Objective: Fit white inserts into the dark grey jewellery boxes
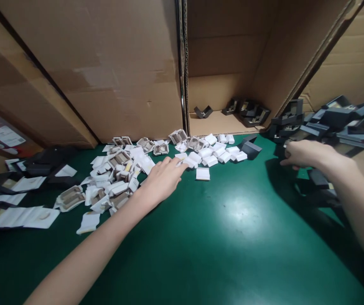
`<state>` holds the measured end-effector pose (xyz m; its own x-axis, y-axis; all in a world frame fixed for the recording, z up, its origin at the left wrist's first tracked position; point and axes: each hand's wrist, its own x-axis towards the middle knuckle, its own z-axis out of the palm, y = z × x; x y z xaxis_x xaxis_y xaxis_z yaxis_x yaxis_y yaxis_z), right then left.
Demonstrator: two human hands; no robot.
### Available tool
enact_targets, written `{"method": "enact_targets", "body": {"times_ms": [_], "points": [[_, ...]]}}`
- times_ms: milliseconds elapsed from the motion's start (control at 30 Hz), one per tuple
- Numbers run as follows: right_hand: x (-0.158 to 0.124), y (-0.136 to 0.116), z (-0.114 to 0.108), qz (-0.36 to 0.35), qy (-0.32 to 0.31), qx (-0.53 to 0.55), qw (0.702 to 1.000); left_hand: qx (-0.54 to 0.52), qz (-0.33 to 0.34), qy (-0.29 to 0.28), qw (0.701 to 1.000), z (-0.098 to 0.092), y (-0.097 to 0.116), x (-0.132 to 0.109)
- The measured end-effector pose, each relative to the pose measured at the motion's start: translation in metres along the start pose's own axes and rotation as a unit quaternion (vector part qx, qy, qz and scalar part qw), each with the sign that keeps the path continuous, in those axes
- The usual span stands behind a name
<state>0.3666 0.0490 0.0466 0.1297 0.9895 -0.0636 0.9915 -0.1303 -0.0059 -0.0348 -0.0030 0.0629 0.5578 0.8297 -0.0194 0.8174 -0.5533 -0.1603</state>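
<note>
My left hand (165, 178) reaches over the table at the right edge of a heap of white molded trays (118, 169). Its index finger points at a white piece (192, 161) and seems to touch it; the thumb is apart beneath, and nothing shows in the grasp. My right hand (304, 154) is at the pile of black hinged boxes (337, 120) on the right. Its fingers are curled, and whatever they hold is hidden against the dark boxes. Below that wrist lies another black box (320, 182), partly covered by the forearm.
Large cardboard boxes (131, 72) line the back. An open carton (223, 125) holds several black boxes. A single white piece (203, 174) and a black open box (250, 147) lie on the green table (213, 254). Black boxes with white flaps (26, 217) are at left.
</note>
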Motion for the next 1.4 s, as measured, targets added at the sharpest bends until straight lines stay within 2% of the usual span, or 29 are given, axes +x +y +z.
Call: {"method": "enact_targets", "body": {"times_ms": [100,200,267,333,433,467,500,600,700,833,933,1000,1100,1200,1300,1400], "points": [[-0.007,-0.018,-0.004,0.031,-0.111,-0.016,0.993,-0.023,0.027,0.033,0.999,0.003,0.000,0.001],[-0.015,-0.024,-0.019,0.054,-0.136,-0.022,0.989,-0.037,0.034,0.058,0.997,0.005,-0.002,0.002],[-0.022,-0.025,-0.035,0.080,-0.112,0.000,0.991,-0.050,0.032,0.071,0.996,0.007,-0.004,0.004],[-0.033,-0.028,-0.050,0.068,-0.059,0.042,0.995,-0.072,0.027,0.090,0.993,0.008,-0.005,0.006],[-0.050,-0.040,-0.066,0.010,0.059,0.088,0.994,-0.119,0.010,0.129,0.984,0.009,-0.006,0.009],[-0.056,-0.045,-0.069,-0.016,0.073,0.103,0.992,-0.137,0.003,0.141,0.980,0.009,-0.007,0.009],[-0.060,-0.050,-0.070,-0.043,0.067,0.120,0.990,-0.155,-0.005,0.150,0.976,0.009,-0.007,0.010],[-0.067,-0.060,-0.066,-0.130,-0.005,0.162,0.978,-0.198,-0.024,0.162,0.966,0.009,-0.008,0.011],[-0.063,-0.060,-0.056,-0.182,-0.046,0.135,0.973,-0.218,-0.037,0.186,0.957,0.009,-0.010,0.012],[-0.050,-0.057,-0.042,-0.174,-0.004,0.040,0.984,-0.246,-0.033,0.251,0.936,0.004,-0.010,0.012],[-0.046,-0.062,-0.035,-0.194,0.030,0.035,0.980,-0.285,-0.017,0.281,0.916,0.000,-0.006,0.012],[-0.048,-0.069,-0.033,-0.235,0.002,0.082,0.968,-0.308,-0.005,0.285,0.908,-0.002,-0.002,0.011],[-0.056,-0.082,-0.032,-0.285,-0.077,0.154,0.943,-0.321,0.008,0.266,0.909,0.001,0.004,0.011],[-0.062,-0.095,-0.027,-0.326,-0.077,0.194,0.922,-0.299,0.007,0.222,0.928,0.008,0.005,0.012],[-0.065,-0.106,-0.021,-0.356,-0.054,0.199,0.911,-0.216,-0.019,0.177,0.960,0.013,-0.001,0.011],[-0.067,-0.111,-0.019,-0.391,-0.071,0.196,0.896,-0.086,-0.038,0.180,0.979,0.013,-0.005,0.009]]}}
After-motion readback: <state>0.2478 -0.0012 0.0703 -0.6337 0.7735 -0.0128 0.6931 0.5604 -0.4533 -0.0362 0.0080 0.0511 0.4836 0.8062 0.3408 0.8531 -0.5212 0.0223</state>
